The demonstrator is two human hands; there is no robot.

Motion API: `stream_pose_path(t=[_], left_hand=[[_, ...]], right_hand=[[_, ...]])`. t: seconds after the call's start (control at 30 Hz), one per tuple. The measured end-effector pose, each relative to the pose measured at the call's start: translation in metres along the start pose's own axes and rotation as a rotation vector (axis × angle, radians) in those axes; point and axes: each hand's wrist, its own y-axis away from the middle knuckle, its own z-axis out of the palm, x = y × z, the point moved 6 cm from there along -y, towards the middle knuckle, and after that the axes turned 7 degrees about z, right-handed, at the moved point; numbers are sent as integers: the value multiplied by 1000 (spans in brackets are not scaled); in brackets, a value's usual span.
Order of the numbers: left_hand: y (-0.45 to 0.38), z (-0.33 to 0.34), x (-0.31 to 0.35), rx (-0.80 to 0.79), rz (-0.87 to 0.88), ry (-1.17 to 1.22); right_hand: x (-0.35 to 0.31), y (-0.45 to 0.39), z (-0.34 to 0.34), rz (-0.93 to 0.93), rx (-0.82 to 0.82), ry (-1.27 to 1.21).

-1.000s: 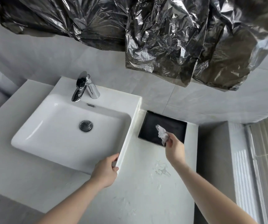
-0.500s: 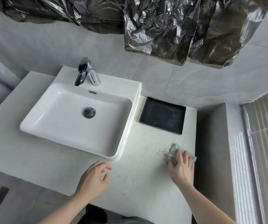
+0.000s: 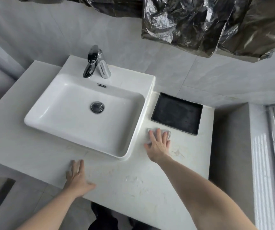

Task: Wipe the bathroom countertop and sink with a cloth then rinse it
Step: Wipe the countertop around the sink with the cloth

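Your right hand (image 3: 159,143) slid the cloth (image 3: 165,132) toward the tray (image 3: 176,112), palm flat pressing it; left hand (image 3: 76,179) open, braced on the countertop (image 3: 133,183). Smudges remain; sink (image 3: 83,113), rinse pending.

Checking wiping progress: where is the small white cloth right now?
The small white cloth lies flat under the right hand, between the white sink and black rectangular tray.

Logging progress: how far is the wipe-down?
Early. Nothing looks finished. In hand: the right hand presses the cloth flat on the countertop between sink and black tray; the left hand lies flat near the front edge. Left: smudges near the front, the sink, rinsing; the faucet shows no water.
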Motion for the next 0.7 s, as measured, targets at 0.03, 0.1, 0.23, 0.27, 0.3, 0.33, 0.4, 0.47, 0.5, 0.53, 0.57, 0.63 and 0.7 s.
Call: stream_pose_path(t=[0.03, 0.1, 0.23, 0.27, 0.3, 0.33, 0.4, 0.47, 0.5, 0.53, 0.57, 0.63, 0.7], left_hand=[[-5, 3, 0, -7, -11, 0], [-10, 8, 3, -8, -41, -20], [-12, 11, 9, -18, -68, -59], [-10, 11, 9, -21, -70, -56], [-10, 10, 10, -21, -67, -57], [-10, 10, 10, -20, -64, -54], [-9, 10, 11, -20, -59, -32], [-8, 10, 12, -15, -50, -18], [-7, 10, 12, -15, -46, -14], [-7, 10, 12, -14, -42, -10], [-6, 9, 12, -13, -40, -9], [-5, 9, 14, -12, -33, -4], [-5, 9, 14, -15, -30, 0]], right_hand=[[-7, -3, 2, -19, -9, 16], [-8, -5, 6, -27, -17, 34], [31, 5, 4, -6, 59, 20], [47, 7, 1, 24, 86, 0], [66, 10, -2, 67, 119, -18], [87, 13, -5, 114, 151, -36], [130, 21, -12, 201, 205, -87], [165, 33, -22, 246, 273, -140], [177, 38, -27, 273, 299, -166], [184, 42, -34, 306, 324, -195], [186, 44, -39, 341, 355, -233], [176, 44, -47, 361, 427, -343], [142, 37, -49, 257, 448, -420]])
